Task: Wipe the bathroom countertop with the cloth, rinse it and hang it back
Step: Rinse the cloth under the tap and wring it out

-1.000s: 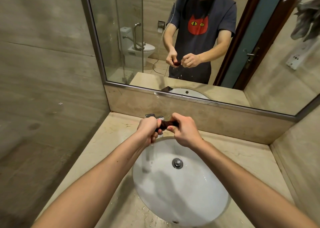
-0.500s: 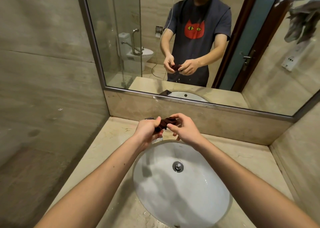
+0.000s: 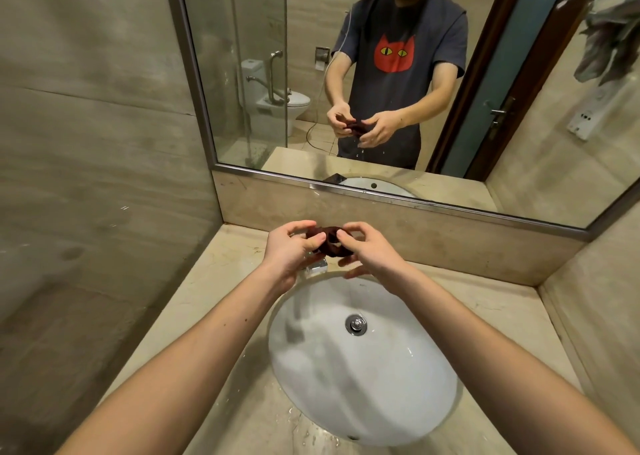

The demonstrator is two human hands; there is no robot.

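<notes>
A small dark brown cloth (image 3: 331, 243) is bunched up between both hands, held in the air above the chrome tap (image 3: 317, 267) at the back of the white oval sink (image 3: 363, 361). My left hand (image 3: 289, 250) pinches its left side with thumb and fingertips. My right hand (image 3: 369, 250) pinches its right side, fingers partly spread. The beige stone countertop (image 3: 214, 281) surrounds the sink and has water drops near its front edge. The mirror repeats the hands, the cloth and drips falling from it.
A framed mirror (image 3: 381, 74) runs along the back wall above a stone upstand. Tiled walls close in on the left and right. Grey cloths (image 3: 609, 39) hang at the upper right, and a white wall socket (image 3: 587, 122) sits below them.
The cloth was twisted tight into a rod between both fists; now the hands have loosened and it sits as a loose bunch pinched by the fingertips. The camera has tilted up slightly.
</notes>
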